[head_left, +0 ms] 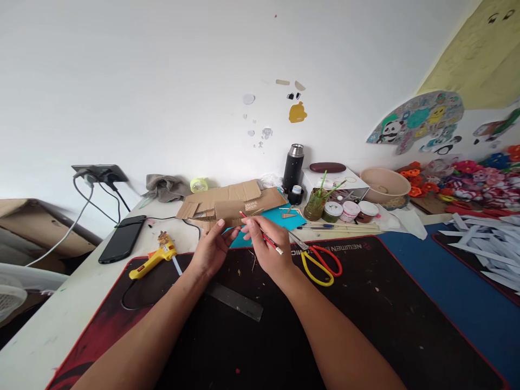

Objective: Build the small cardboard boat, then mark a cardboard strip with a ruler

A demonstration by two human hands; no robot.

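My right hand [270, 241] is closed around a red pencil [268, 241], its pale end sticking out toward me and its other end by the cardboard. Thumb on the lower edge, my left hand [213, 246] pinches a small brown piece of cardboard [233, 210] with white printed letters; the fingers curl beneath it. Larger cardboard sheets [244, 192] lie just behind. To the right of my right hand rest scissors [319, 265] with one yellow and one red handle. A ruler [235, 301] lies below my hands on the black mat [244, 352].
A yellow glue gun [152, 262] and a black phone [122, 239] lie at the left. Along the wall stand a black thermos [293, 168], a murky jar [314, 206], paint pots [350, 211] and a beige bowl [385, 183]. Paper strips [491, 249] pile up at the right.
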